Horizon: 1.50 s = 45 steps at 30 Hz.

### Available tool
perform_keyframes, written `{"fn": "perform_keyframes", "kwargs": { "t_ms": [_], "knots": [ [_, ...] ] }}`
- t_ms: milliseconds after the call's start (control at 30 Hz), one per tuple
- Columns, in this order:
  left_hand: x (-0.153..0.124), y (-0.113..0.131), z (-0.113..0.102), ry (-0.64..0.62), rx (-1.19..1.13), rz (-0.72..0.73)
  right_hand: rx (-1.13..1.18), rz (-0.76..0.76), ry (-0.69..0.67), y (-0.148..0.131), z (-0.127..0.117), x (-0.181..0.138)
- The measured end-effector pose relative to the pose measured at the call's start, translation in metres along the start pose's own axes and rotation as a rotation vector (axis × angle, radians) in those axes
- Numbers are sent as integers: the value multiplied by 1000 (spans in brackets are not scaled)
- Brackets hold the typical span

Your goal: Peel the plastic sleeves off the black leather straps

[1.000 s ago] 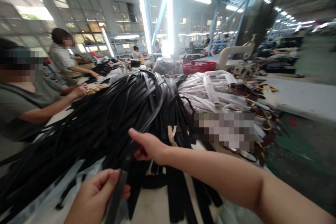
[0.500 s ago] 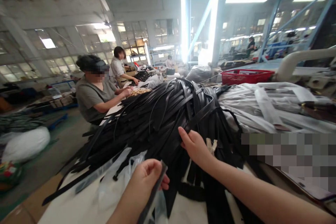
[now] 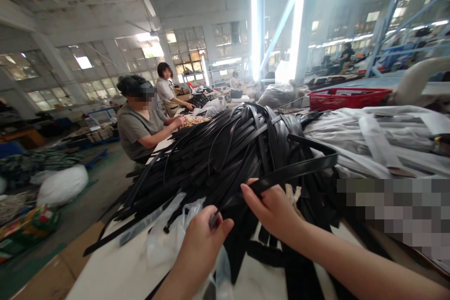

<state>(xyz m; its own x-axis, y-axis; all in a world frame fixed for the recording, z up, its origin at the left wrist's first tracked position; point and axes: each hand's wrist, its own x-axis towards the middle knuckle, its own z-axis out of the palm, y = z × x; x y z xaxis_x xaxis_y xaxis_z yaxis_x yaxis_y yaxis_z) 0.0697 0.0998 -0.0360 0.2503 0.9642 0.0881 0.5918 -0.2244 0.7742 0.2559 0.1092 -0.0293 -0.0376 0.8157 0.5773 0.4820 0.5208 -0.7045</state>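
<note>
As the black strap (image 3: 298,170) slants from near-left up to far-right, the left hand (image 3: 204,248) pinches its near end between tight fingers (image 3: 225,227). The right hand (image 3: 277,208), just beyond, curls around its middle, above the pile of black straps (image 3: 218,150) on the table (image 3: 116,267).

Not much room on that table tbh. The heap of black straps (image 3: 218,150) hogged the whole middle, mounded high, with ends spilling over the near-left edge. Hard against it, the pale strap pile (image 3: 369,136) shut off the right side, and a red basket (image 3: 348,98) sat behind that. One looped black strap (image 3: 298,168) arched from the heap down to the right hand (image 3: 274,208) and left hand (image 3: 202,246), barring the way straight ahead. A crumpled plastic bag (image 3: 168,239) cluttered the near edge. The only open bit was the bare table (image 3: 116,272) at the near-left corner. A seated person (image 3: 137,124) blocked the far-left side.
</note>
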Motion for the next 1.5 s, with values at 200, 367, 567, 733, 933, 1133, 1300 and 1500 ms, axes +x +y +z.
{"fn": "perform_keyframes", "kwargs": {
  "t_ms": [200, 367, 567, 733, 933, 1133, 1300, 1500],
  "knots": [
    [2, 8, -8, -35, -274, -47, -23, 85, 91, 12, -22, 17],
    [12, 16, -18, -124, -374, -170, 143, 27, -53, 26, -26, 23],
    [16, 42, -36, -213, -305, -297, 299, -37, -205, 30, -32, 23],
    [21, 69, -38, -322, -226, -406, 286, -144, -239, 24, -26, 14],
    [26, 77, -29, -376, -199, -451, 619, 96, -438, 15, -2, -4],
    [25, 69, -39, -296, -178, -467, 886, 310, -127, 33, -18, 18],
    [23, 64, -47, -272, -165, -475, 959, 351, 118, 44, -25, 32],
    [18, 68, -35, -287, -174, -428, 927, 323, -34, 20, -13, 15]
  ]
}}
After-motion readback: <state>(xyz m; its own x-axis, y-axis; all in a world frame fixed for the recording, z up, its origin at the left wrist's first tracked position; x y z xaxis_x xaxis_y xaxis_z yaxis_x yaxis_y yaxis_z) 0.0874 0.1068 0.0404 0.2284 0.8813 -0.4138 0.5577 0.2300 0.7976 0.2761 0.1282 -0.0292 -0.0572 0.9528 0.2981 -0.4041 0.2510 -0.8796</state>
